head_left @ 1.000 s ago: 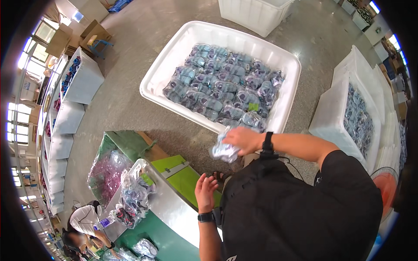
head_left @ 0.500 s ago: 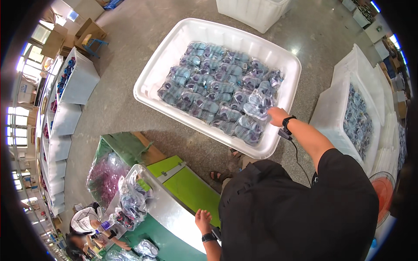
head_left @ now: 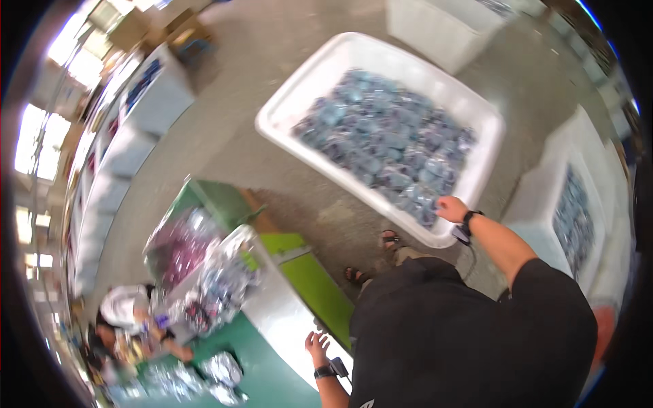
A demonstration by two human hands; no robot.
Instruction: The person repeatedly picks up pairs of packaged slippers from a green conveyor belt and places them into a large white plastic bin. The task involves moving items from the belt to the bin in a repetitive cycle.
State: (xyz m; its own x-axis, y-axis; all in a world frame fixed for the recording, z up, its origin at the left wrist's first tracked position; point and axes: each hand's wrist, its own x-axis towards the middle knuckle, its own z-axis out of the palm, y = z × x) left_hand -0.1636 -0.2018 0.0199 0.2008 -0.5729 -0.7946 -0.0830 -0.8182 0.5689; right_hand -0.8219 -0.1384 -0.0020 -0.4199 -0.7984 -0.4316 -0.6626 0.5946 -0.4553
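A large white plastic tub (head_left: 306, 146) holds rows of clear-bagged shoes (head_left: 381, 129), bluish grey with dark parts. My right hand (head_left: 450, 209) is at the tub's near right corner, against the nearest bagged shoes. Its fingers are curled together; blur hides what, if anything, is between them. My left hand (head_left: 317, 345) hovers beside the bare metal edge of the worktable (head_left: 286, 319), empty, with its fingers loosely apart. Both wrists wear dark bands with small devices.
More bagged shoes (head_left: 221, 370) lie on the green tabletop, where a co-worker (head_left: 129, 309) reaches in from the left. A green-sided container (head_left: 218, 197) stands past the table. White bins (head_left: 149, 102) line the left; another bin of bagged shoes (head_left: 575, 224) is at the right.
The view has swung, so the tub sits farther right in the picture and things look blurred. My right hand has come nearer to me along the tub's right side. My left hand stays by the table.
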